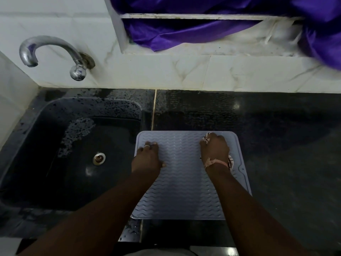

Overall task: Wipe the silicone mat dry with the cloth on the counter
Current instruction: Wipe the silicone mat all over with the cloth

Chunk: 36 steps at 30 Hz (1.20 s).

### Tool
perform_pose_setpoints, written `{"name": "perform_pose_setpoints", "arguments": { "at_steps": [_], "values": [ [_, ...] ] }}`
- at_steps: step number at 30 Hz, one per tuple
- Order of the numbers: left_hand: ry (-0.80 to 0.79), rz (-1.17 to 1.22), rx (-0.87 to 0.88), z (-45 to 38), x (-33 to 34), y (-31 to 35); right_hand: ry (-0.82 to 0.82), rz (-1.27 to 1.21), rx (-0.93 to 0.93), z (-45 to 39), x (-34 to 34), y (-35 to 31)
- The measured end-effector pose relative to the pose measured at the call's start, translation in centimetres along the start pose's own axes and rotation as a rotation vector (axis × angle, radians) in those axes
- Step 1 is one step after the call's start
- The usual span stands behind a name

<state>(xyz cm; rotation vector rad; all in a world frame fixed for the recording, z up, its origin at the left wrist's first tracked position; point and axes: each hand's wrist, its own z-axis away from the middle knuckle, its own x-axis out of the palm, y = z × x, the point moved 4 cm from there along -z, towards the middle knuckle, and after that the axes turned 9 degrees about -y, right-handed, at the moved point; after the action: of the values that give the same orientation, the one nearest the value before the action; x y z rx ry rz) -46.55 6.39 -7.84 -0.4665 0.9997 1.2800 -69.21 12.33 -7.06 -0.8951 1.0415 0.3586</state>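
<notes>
Silicone mat (184, 182), pale blue-grey, rectangular with rounded corners and a raised wavy ridge pattern, lies flat on a dark polished stone counter (276, 145). Its left edge sits just beside the sink, and its near edge reaches the counter's front edge.

A person's two bare forearms reach in from the bottom of the view, one over each side of the mat. The left hand (147, 156) presses down on the mat's far left part, fingers spread and fairly straight, a ring on one finger, holding nothing. The right hand (215, 150) is on the mat's far right part, its fingers curled around a bunched cloth (206, 138), which is pale with a dark and pinkish pattern. Bits of the cloth stick out past the knuckles and beside the wrist, touching the mat. A pale frayed band circles the right wrist. The two hands are well apart, with bare mat between them.

Left of the mat is a dark rectangular sink (64, 154) with a round metal drain (99, 158) in its floor and water droplets on its far wall and rim. Beyond the sink, a curved chrome tap (46, 50) juts from a white marble-look tiled wall (184, 71). Beyond the mat, above the tiles, a white-framed window ledge (203, 50) holds draped shiny purple fabric (184, 32). The counter beyond the mat shows a faint damp patch.
</notes>
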Motion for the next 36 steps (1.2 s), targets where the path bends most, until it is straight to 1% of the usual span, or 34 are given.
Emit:
{"name": "perform_pose_setpoints", "arguments": {
  "at_steps": [4, 8, 13, 18, 23, 26, 32, 36],
  "values": [
    [-0.019, -0.006, -0.016, -0.3, 0.3, -0.1, -0.005, 0.103, -0.034, 0.8, 1.6, -1.3],
    [-0.031, 0.006, -0.017, -0.5, 0.4, -0.1, -0.106, 0.144, -0.156, -0.5, 1.8, -1.3],
    [-0.01, 0.01, -0.005, -0.7, 0.7, -0.5, -0.14, 0.183, -0.178, -1.3, 1.5, -1.7],
    [-0.014, 0.017, 0.005, -0.9, 0.9, -0.8, -0.171, 0.299, -0.194, -0.1, 2.4, -2.8],
    [-0.006, 0.02, -0.022, -1.1, 1.2, -0.6, -0.187, 0.405, -0.203, 0.0, 2.9, -4.5],
    [-0.006, 0.023, -0.034, -1.2, 1.3, -0.6, -0.174, 0.43, -0.227, 0.2, 3.4, -5.3],
    [-0.003, 0.016, -0.015, -1.0, 1.0, -0.7, -0.201, 0.415, -0.279, 1.0, 5.3, -8.3],
    [0.029, 0.01, -0.003, -0.6, 0.7, -0.8, -0.206, 0.428, -0.316, 1.1, 6.7, -10.3]
  ]
}}
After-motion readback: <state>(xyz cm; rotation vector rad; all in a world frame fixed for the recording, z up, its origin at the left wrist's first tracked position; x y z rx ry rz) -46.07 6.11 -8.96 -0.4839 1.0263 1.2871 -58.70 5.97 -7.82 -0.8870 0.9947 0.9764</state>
